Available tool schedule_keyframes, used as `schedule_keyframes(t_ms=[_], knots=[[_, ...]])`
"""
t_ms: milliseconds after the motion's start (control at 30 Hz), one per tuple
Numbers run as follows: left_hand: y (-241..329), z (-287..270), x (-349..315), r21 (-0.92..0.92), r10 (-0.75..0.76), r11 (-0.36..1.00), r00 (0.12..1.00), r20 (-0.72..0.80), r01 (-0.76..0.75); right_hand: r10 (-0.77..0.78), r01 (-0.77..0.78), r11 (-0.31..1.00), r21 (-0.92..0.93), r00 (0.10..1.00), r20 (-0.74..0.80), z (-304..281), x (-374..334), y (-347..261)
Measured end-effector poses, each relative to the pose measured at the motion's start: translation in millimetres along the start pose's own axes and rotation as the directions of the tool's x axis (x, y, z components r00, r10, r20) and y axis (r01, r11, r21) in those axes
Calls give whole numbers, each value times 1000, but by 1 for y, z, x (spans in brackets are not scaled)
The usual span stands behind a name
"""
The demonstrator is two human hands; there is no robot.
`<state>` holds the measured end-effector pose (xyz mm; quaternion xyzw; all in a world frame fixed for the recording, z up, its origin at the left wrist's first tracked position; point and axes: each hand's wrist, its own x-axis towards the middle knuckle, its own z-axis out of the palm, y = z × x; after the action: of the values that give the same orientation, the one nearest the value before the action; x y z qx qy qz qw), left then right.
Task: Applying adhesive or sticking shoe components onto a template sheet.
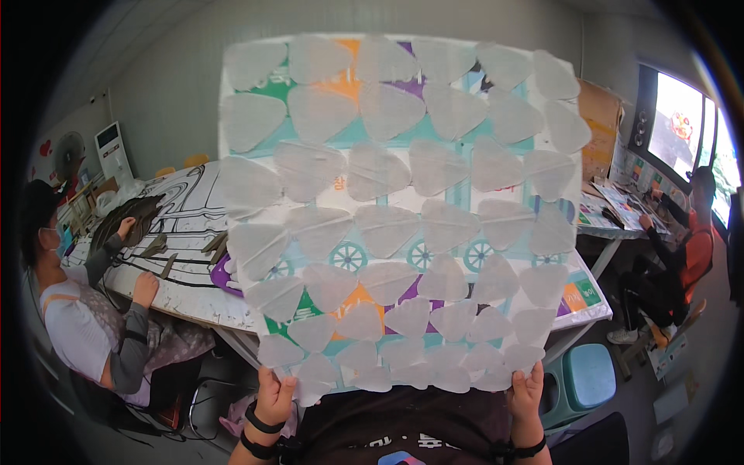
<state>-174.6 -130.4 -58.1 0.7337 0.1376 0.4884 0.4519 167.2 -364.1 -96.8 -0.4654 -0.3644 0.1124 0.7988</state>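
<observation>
I hold up a large clear sheet (403, 209) covered with several rows of pale, translucent petal-shaped pieces. It fills the middle of the view and stands upright in front of me. My left hand (273, 397) grips its lower left corner. My right hand (527, 391) grips its lower right corner. Both wrists wear dark bands. Through the sheet a colourful printed board (583, 288) on the table shows, with teal, orange, purple and green patches and wheel shapes.
A white table (186, 294) with black line drawing lies behind the sheet. A person (85, 318) sits at its left side, hands on the table. Another person (686, 256) sits at a desk far right by a window. A teal stool (587, 378) stands lower right.
</observation>
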Motion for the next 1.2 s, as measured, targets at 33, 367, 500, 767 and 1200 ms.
schedule_keyframes(t_ms=[33,367,500,767,1200], knots=[[5,2,0,-73,9,997,1000,-14,-10,-117,115,989,-91,993,-21,7,2,-2],[-16,-3,-3,-41,100,994,994,-49,-102,-97,132,985,114,959,-266,27,3,1],[13,1,7,-281,-398,875,916,45,394,254,-255,966,29,966,52,20,10,-28],[8,3,12,-229,-393,894,920,19,386,231,-230,972,-38,972,39,16,8,-16],[-11,9,8,-217,-247,949,966,-70,227,75,-81,996,-50,992,-101,21,8,-5]])
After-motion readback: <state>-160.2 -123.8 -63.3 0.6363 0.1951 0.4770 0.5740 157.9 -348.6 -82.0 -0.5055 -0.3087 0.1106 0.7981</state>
